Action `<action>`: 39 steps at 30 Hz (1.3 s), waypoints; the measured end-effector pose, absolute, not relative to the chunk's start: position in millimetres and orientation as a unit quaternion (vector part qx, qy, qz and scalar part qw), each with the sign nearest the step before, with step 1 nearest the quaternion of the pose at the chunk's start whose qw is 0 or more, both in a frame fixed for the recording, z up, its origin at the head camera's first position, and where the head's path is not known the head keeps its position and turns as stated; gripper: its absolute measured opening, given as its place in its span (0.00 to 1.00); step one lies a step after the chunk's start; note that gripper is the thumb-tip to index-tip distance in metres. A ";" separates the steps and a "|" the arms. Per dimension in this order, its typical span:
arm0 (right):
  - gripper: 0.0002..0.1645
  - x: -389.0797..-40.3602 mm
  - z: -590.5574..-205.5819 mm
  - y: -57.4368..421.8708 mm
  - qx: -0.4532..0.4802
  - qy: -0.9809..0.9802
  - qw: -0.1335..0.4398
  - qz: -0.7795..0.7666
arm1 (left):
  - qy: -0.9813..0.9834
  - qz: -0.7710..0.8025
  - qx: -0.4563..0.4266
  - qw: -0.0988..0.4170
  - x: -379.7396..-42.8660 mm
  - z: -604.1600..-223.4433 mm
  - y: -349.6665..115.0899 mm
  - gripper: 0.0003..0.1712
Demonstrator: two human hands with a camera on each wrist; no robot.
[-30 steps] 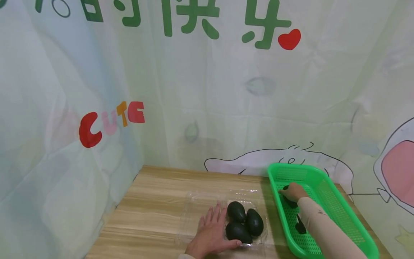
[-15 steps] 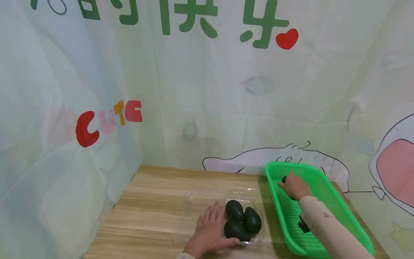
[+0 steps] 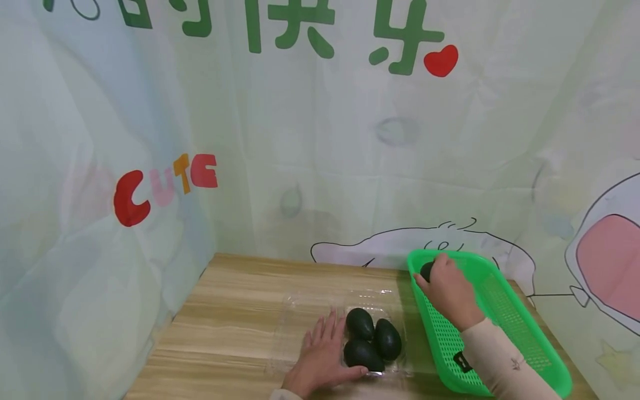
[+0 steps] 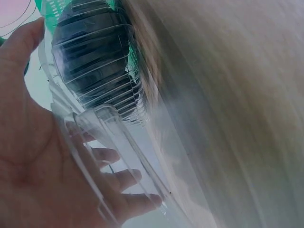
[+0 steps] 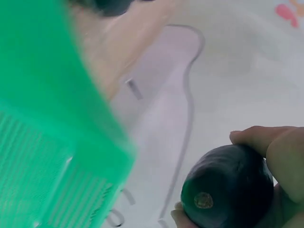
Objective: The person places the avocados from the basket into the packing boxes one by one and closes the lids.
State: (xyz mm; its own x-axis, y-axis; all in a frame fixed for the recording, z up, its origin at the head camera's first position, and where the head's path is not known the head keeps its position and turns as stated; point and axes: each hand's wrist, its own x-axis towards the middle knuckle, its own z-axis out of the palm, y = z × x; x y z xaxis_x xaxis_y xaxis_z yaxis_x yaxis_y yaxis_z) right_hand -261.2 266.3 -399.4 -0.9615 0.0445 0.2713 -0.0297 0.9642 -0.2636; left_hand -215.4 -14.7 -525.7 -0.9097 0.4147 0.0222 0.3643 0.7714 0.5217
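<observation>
My right hand (image 3: pixel 452 291) grips a dark avocado (image 3: pixel 426 271) at the far left rim of the green basket. In the right wrist view this avocado (image 5: pixel 228 190) shows its stem scar, with thumb and fingers around it. My left hand (image 3: pixel 322 355) lies with straight, spread fingers on a clear plastic clamshell (image 3: pixel 294 328), its thumb along the near edge. Three dark avocados (image 3: pixel 388 340) sit together in the clamshell's right half, beside those fingers. The left wrist view shows ribbed clear plastic in front of a dark avocado (image 4: pixel 92 52).
The green perforated basket (image 3: pixel 542 322) stands on the right of the wooden table (image 3: pixel 220 322), just right of the clamshell. A small black piece (image 3: pixel 462 362) shows by my right sleeve. A printed cloth (image 3: pixel 320 155) hangs behind and to the sides.
My right hand has lifted the avocado from inside the basket up toward its far left rim. My left hand stays on the clamshell, and the three avocados there have not moved.
</observation>
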 end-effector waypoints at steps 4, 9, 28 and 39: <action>0.38 -246.8 -395.9 245.0 0.011 -0.972 0.177 0.155 | 0.941 0.263 0.205 0.052 -216.5 -526.7 -15.0 0.71; 0.37 -230.7 -402.9 219.6 0.055 -0.962 0.220 0.154 | 0.941 0.265 0.199 0.066 -219.3 -527.9 -14.8 0.71; 0.33 -208.8 -486.9 181.9 0.085 -0.977 0.126 0.147 | 0.942 0.258 0.208 0.050 -218.6 -529.1 -14.7 0.70; 0.35 -199.5 -494.1 179.8 0.105 -0.982 0.122 0.098 | 0.946 0.245 0.206 0.050 -220.1 -530.7 -13.2 0.71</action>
State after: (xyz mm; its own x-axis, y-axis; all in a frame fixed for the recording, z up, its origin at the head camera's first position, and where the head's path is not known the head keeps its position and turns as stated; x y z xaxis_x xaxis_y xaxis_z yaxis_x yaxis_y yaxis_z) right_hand -199.5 179.8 -494.1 -0.9483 -0.1828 0.2595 -0.2305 0.9586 -0.1673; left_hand -220.1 -13.2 -530.7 -0.9104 0.4136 0.0070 0.3651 0.7954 0.4839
